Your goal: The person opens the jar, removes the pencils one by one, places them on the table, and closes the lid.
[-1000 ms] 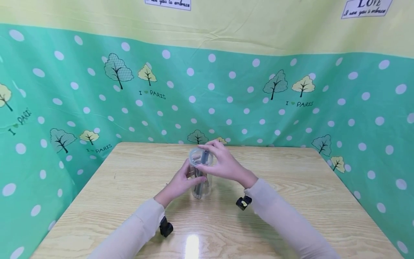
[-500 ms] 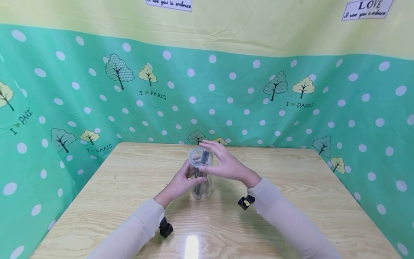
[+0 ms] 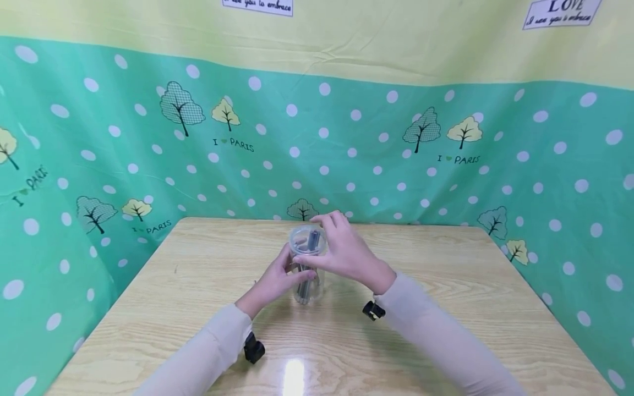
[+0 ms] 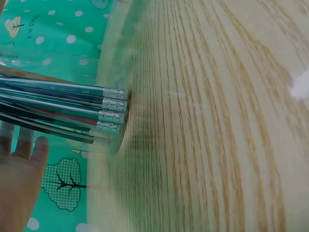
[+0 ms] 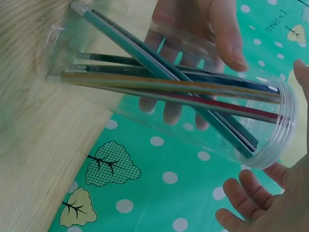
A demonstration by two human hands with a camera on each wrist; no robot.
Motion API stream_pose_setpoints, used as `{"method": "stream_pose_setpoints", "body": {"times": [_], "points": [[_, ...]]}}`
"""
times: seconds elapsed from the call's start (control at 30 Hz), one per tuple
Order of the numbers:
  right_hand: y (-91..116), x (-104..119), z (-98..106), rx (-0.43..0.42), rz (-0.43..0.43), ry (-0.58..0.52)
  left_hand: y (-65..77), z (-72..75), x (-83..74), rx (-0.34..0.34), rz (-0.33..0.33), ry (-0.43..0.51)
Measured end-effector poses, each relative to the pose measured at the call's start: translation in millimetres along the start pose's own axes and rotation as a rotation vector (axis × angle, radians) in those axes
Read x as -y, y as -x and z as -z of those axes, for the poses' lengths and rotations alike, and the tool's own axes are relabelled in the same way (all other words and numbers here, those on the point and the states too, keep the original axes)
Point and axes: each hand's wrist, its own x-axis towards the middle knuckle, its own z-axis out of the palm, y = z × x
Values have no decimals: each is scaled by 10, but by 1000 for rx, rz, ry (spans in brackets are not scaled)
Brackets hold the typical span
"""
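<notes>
A clear plastic jar (image 3: pixel 319 286) stands upright on the wooden table, with several pencils (image 5: pixel 174 87) inside, their metal-banded ends (image 4: pixel 113 104) at the bottom. My left hand (image 3: pixel 274 278) holds the jar's side, thumb in front and fingers behind. At the top, my right hand (image 3: pixel 349 253) spans the clear round lid (image 3: pixel 308 253), its thumb at the near edge and fingers at the far edge. In the right wrist view, the fingers (image 5: pixel 251 193) curve around the ridged lid end. Some of the jar's side is hidden behind my left hand.
The light wooden table (image 3: pixel 208 253) extends around the jar. A green and yellow curtain (image 3: pixel 267 137) with dots and trees hangs behind and beside it. A small black camera (image 3: pixel 254 348) is on the left wrist, another black camera (image 3: pixel 373 311) on the right.
My right hand loosened from the lid, its fingers lifting a little, and now its thumb has moved left along the near edge. My left hand and the jar have stayed in place.
</notes>
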Motion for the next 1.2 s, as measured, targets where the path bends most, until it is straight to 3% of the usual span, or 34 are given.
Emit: {"method": "stream_pose_setpoints", "body": {"times": [0.17,0.63,1.0,1.2], "points": [[-4,18,-51,3,-38,-9,-16,8,33,5,-11,-11],[1,11,-78,2,-21,-62,-13,13,30,11,-18,2],[22,-159,-36,103,44,-343,-8,9,24,-3,23,7],[39,-243,-17,177,53,-425,-8,2,12,-15,29,9]]}}
